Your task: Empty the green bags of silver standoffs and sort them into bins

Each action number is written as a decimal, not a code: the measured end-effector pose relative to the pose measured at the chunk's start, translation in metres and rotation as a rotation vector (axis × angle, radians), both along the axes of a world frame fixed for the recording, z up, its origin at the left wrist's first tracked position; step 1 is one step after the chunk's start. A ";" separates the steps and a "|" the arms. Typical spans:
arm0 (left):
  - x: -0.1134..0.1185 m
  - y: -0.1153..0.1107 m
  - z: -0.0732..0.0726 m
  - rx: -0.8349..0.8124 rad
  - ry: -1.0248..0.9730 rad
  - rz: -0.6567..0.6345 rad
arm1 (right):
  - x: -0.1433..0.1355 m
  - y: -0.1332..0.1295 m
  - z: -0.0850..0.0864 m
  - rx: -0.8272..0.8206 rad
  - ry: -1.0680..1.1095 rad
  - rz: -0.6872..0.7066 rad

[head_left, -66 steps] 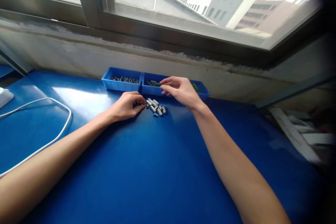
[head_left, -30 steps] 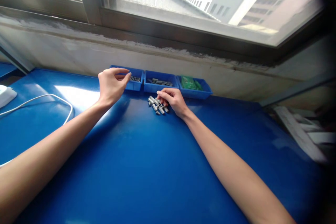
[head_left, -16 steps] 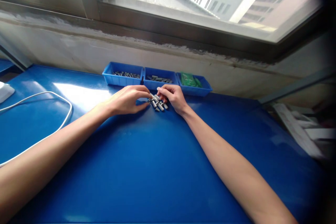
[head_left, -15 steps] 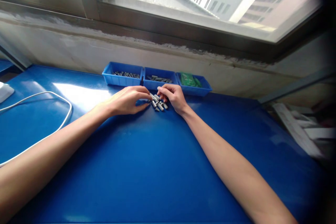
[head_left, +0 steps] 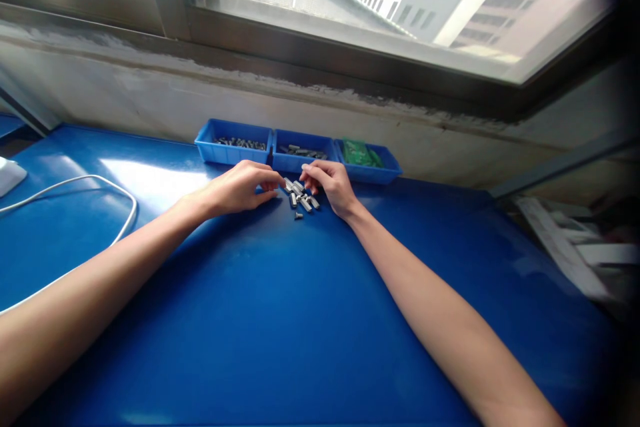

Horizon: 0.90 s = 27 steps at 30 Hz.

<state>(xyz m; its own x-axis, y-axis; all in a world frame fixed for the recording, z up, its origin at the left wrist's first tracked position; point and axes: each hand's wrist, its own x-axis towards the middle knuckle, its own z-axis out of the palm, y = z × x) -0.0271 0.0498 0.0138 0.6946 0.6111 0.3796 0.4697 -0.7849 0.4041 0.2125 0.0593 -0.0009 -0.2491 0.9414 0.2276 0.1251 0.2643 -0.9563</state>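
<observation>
A small pile of short silvery metal standoffs (head_left: 306, 204) lies on the blue table, between my two hands. Just in front of the pile, a single screw (head_left: 299, 215) lies apart. To the left, my left hand (head_left: 245, 187) is open, thumb and fingers apart, with its fingertips at the pile's edge. On the right, my right hand (head_left: 330, 185) is closed, thumb against the curled fingers; what it holds, if anything, is hidden.
Three joined blue bins stand behind the hands: a left bin (head_left: 210, 150) of screws, a middle bin (head_left: 287, 161) of metal pieces, a right bin (head_left: 375, 175) with green packets. A white cable (head_left: 100, 177) curves across the table's left side, beneath a window (head_left: 320, 47).
My left hand has drawn back slightly left from the pile. The screw now lies a little nearer to me, separate from the other pieces. My right hand has barely moved.
</observation>
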 end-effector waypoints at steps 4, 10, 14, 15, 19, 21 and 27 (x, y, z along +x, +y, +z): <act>0.006 -0.003 0.001 -0.324 -0.277 0.096 | 0.001 0.001 -0.002 0.003 0.008 0.010; 0.009 -0.004 0.002 -0.926 -0.725 0.144 | 0.002 0.001 -0.002 -0.004 -0.008 0.008; 0.008 -0.001 -0.001 -1.011 -0.828 0.190 | 0.002 0.001 0.000 -0.013 -0.026 -0.004; 0.007 0.000 -0.001 -1.003 -0.843 0.200 | 0.001 0.001 0.000 -0.016 -0.028 -0.005; 0.002 0.006 0.004 -0.745 -0.855 0.340 | 0.001 0.000 0.000 -0.023 -0.016 -0.001; -0.002 0.009 0.010 -0.489 -0.813 0.464 | 0.001 0.000 0.000 -0.024 -0.002 0.000; -0.011 0.018 0.019 -0.151 -0.660 0.623 | 0.001 -0.001 0.000 -0.031 0.013 0.002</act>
<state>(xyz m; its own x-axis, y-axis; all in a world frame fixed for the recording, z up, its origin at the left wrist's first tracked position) -0.0379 0.0677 0.0327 -0.1058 0.8773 0.4681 0.4273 -0.3849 0.8181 0.2134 0.0586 -0.0004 -0.2478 0.9477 0.2012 0.1123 0.2344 -0.9656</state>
